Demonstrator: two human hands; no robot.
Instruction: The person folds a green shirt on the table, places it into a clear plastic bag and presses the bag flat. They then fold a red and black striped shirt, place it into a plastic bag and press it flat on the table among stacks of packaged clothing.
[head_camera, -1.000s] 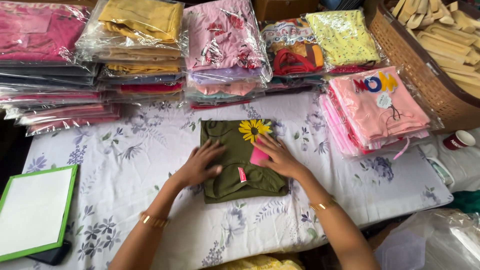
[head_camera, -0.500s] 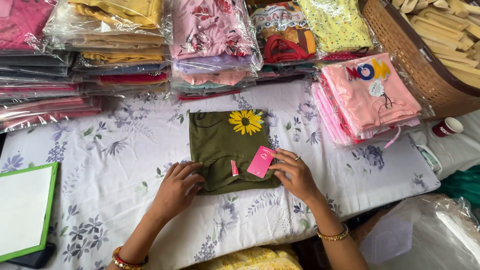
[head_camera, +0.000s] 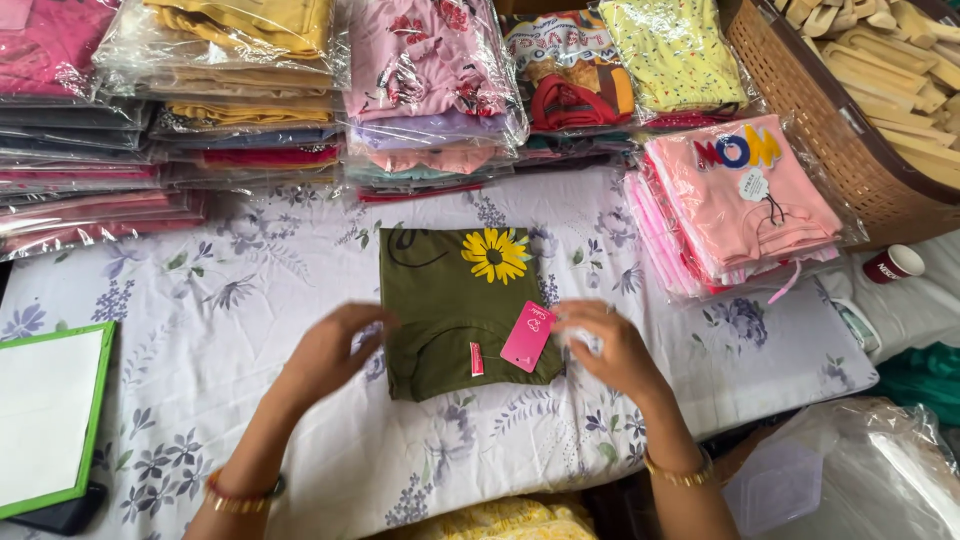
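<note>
Folded olive garment (head_camera: 455, 310) lying flat at the middle of the floral-covered counter (head_camera: 200, 330), flanked by both hands.

I judge the folding step complete and the squaring of edges in hand. My left hand (head_camera: 335, 350) rests at the garment's left edge, fingers loosely curled, gripping nothing; my right hand (head_camera: 605, 345) sits at its right edge, beside the pink hang tag (head_camera: 527, 336), with what it pinches unclear. The next move calls for a level two-sided grip. The garment is soft matte knit with a yellow flower print (head_camera: 495, 254); beyond it stand glossy bagged clothing stacks (head_camera: 430, 90).
</note>
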